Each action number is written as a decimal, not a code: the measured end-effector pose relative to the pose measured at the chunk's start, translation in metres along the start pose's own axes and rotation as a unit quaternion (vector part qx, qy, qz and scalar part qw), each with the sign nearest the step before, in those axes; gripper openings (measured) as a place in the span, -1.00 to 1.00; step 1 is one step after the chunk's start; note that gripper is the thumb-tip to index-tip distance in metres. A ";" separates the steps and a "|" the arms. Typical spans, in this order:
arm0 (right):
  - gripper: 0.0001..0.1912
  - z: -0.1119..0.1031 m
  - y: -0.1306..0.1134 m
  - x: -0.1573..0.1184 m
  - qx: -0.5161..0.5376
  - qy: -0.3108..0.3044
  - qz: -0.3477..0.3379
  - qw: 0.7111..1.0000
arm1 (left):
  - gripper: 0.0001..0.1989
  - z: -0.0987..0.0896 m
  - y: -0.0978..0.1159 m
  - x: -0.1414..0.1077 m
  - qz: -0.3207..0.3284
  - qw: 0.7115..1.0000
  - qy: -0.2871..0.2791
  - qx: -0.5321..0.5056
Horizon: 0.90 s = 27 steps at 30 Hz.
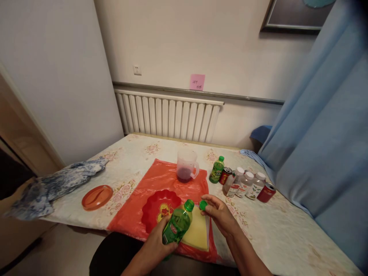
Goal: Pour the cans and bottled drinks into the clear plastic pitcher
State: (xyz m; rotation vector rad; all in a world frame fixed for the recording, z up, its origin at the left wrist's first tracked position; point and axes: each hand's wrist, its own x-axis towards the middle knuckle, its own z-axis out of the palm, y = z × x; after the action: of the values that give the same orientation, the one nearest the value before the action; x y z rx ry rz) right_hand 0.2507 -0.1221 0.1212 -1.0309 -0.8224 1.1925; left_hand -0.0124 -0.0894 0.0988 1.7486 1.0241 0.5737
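Observation:
My left hand [159, 241] is wrapped round a green plastic bottle [178, 222], which tilts to the right with its mouth uncovered. Between the thumb and fingers of my right hand [220, 214] is a green bottle cap [203, 205], held apart from the bottle, just right of its neck. Below and behind the bottle lie a red scalloped plate [149, 203] with a yellow print and a stack of yellow paper [198, 234]. Both rest on a red plastic sheet [129, 211]. Farther back on the sheet stands a clear measuring jug [186, 161] with dark purple liquid in the bottom.
At the right stand another green bottle [217, 171], a dark red can [225, 175], several white-capped clear bottles [249, 186] and a red can [266, 193]. An orange lid [97, 197] and a blue-white cloth [66, 182] lie left. A blue curtain [322, 126] hangs at the right edge.

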 end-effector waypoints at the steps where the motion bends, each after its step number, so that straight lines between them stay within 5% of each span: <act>1: -0.53 -0.002 0.002 0.002 -0.008 0.020 0.000 1.000 | -0.28 -0.001 0.000 0.001 0.002 1.000 0.003 -0.007; 13: -0.68 -0.019 0.042 0.043 -0.143 0.109 -0.006 0.984 | -0.27 -0.022 -0.027 0.034 0.017 0.989 0.142 -0.041; 18: -0.83 -0.027 0.059 0.074 -0.274 0.154 -0.019 0.949 | -0.31 -0.043 -0.035 0.053 0.004 0.975 0.211 -0.068; 27: -0.87 -0.033 0.096 0.114 -0.452 0.152 -0.067 0.876 | -0.32 -0.053 -0.056 0.083 0.044 0.972 0.199 -0.117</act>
State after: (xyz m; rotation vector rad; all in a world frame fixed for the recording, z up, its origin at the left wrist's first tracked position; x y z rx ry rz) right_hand 0.2716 -0.0117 0.0175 -1.8260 -1.2049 0.4553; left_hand -0.0291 0.0166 0.0621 1.5064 1.1020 1.0903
